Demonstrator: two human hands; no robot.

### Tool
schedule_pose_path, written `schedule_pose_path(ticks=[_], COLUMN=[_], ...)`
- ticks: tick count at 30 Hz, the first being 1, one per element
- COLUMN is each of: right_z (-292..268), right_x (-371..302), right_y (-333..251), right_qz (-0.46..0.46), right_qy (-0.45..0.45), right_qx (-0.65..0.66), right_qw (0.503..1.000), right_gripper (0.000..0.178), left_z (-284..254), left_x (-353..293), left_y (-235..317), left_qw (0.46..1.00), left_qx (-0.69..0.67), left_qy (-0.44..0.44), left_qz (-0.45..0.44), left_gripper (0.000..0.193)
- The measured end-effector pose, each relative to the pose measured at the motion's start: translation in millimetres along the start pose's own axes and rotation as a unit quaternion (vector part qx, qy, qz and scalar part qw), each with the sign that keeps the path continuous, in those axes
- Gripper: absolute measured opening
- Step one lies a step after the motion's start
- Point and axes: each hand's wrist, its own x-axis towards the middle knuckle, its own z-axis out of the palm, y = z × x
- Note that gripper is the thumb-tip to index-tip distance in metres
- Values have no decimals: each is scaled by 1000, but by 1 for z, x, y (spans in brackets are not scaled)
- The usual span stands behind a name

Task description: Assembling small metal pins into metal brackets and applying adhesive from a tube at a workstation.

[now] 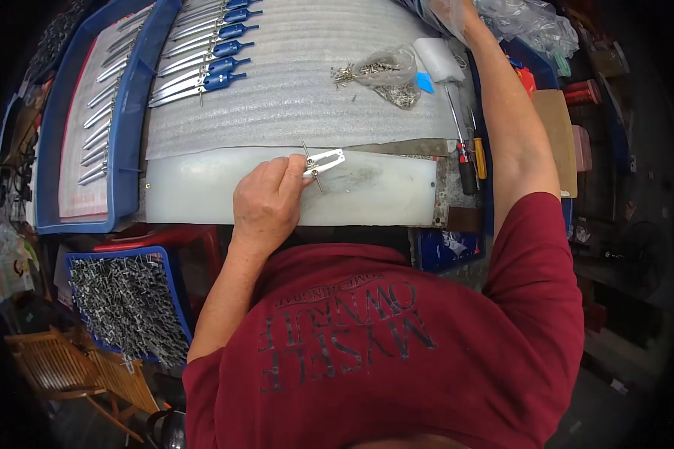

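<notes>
My left hand (268, 196) is closed around a silver forked metal piece (326, 162) with a thin cross rod through it. The piece is held above a whitish board (202, 187), its slotted end pointing right. My right arm reaches to the far edge, where my right hand (457, 16) is at a clear plastic bag (443, 21); its fingers are mostly hidden. Between the hands, on the foam-covered table (299, 82), lies a bag of small metal screws or pins (386, 71), some spilled loose. Several silver pieces with blue handles (225, 66) lie in a row at the far left.
A blue tray (131, 150) of silver pieces stands left, and a blue basket (176, 292) heaped with small metal parts sits below it. Screwdrivers (467, 168) lie at the right. Beyond my right arm are a cardboard piece (554, 135) and more plastic bags (532, 26).
</notes>
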Motion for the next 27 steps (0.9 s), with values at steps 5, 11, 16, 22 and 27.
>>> schedule_pose_path(ticks=[5,11,16,22,27], right_z=[1,36,23,-6,-46], right_x=[1,17,12,-6,-31], right_y=[-16,55,67,36,-1], right_qz=[29,146,153,126,213], right_qy=[15,-101,100,155,4], right_qx=[-58,303,31,-25,607], right_qw=[998,936,983,979,765], right_gripper=[20,18,21,21,17], left_z=[0,0,-1,-2,-2], left_x=[-1,0,0,0,-2], left_y=[0,1,1,1,0], left_qw=[1000,1000,1000,1000,1000], left_qx=[-3,-5,-3,-4,-6], left_qy=[-1,-5,2,7,20], left_qz=[-5,-2,1,1,4], left_gripper=[21,21,20,19,19])
